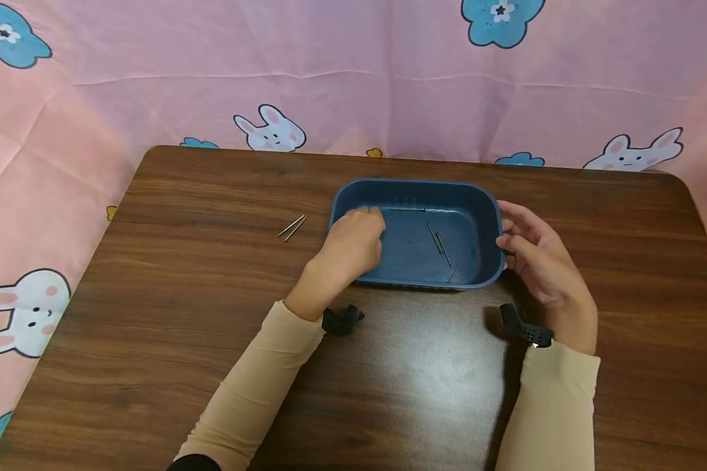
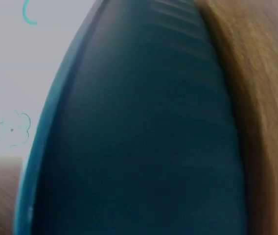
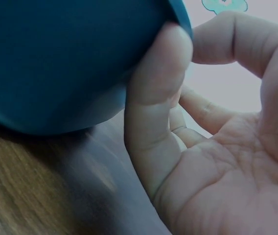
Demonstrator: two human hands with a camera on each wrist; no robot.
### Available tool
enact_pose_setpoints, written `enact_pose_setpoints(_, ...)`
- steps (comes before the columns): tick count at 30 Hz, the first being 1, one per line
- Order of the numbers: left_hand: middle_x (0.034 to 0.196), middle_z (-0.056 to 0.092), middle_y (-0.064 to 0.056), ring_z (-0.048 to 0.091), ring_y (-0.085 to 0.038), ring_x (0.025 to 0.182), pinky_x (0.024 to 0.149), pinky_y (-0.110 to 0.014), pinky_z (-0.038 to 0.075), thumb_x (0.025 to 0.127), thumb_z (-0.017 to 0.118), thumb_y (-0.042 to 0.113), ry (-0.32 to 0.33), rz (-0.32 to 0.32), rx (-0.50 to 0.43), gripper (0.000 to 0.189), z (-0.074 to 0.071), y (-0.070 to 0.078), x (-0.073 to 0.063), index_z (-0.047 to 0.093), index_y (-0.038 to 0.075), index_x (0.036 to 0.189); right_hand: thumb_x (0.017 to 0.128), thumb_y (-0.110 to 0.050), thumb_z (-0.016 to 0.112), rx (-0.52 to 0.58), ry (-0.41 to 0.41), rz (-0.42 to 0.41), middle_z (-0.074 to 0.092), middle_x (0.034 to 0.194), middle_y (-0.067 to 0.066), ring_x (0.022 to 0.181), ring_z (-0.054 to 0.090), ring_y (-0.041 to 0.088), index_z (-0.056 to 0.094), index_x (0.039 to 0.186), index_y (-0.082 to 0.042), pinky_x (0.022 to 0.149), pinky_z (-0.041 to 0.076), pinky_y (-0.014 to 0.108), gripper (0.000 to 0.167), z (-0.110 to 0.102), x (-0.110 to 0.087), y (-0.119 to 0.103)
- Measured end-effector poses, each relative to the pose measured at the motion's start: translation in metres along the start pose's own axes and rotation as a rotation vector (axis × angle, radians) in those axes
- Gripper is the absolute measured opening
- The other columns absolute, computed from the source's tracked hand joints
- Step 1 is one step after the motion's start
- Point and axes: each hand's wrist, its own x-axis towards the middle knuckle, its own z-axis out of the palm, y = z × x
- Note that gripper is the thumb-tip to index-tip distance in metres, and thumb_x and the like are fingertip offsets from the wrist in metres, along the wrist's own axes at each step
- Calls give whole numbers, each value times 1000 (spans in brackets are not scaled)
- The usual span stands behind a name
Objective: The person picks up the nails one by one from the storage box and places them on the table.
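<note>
Homelike setting, room type unclear: wood-grain table against pink cloth with cartoon rabbits, flowers

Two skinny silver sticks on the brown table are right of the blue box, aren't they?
No, wrong side: the head view shows the two thin silver metal sticks on the brown wooden table lying left of the blue rectangular plastic box, not right.

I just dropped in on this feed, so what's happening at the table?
A person's left hand reaches into the left end of a blue, rounded rectangular tray; its fingertips are hidden. Their right hand holds the tray's right end. Several thin metal rods lie inside it, and two thin silver metal pieces lie left of it on the dark-brown wood-grained table.
</note>
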Motion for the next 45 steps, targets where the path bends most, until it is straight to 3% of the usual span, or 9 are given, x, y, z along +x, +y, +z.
enact_pose_setpoints(8,126,68,-20,64,-37,115,105,-42,56,102,52,-2,37,32,-87,28,-7,0,-6,63,-2,127,105,8,48,16,12,-3,70,103,1,84,69,11,55,147,-10,65,62,25,46,1,-3,2)
enact_pose_setpoints(14,121,71,-15,68,-31,113,102,-41,57,106,47,1,62,51,-176,27,-10,-2,-10,67,0,124,105,9,48,18,-2,-14,70,103,2,84,69,12,55,147,-8,65,63,25,46,2,-1,1)
enact_pose_setpoints(21,117,76,-9,72,-24,99,92,-39,61,103,57,4,76,44,-286,24,-13,-3,-12,72,4,121,105,7,49,-3,10,-2,71,104,1,85,68,11,55,147,-10,65,62,25,45,2,-1,0)
enact_pose_setpoints(32,101,79,-5,74,-18,92,84,-36,62,94,72,10,107,33,-396,16,-18,-6,-16,76,8,109,106,7,48,-8,14,15,71,106,0,86,68,10,55,147,-12,66,62,24,46,4,-1,0)
enact_pose_setpoints(45,94,78,-2,71,-14,82,79,-33,60,92,76,12,170,51,-399,12,-24,-8,-17,78,10,103,105,9,47,13,5,3,72,105,1,85,69,11,55,147,-11,65,61,24,47,5,0,-2)
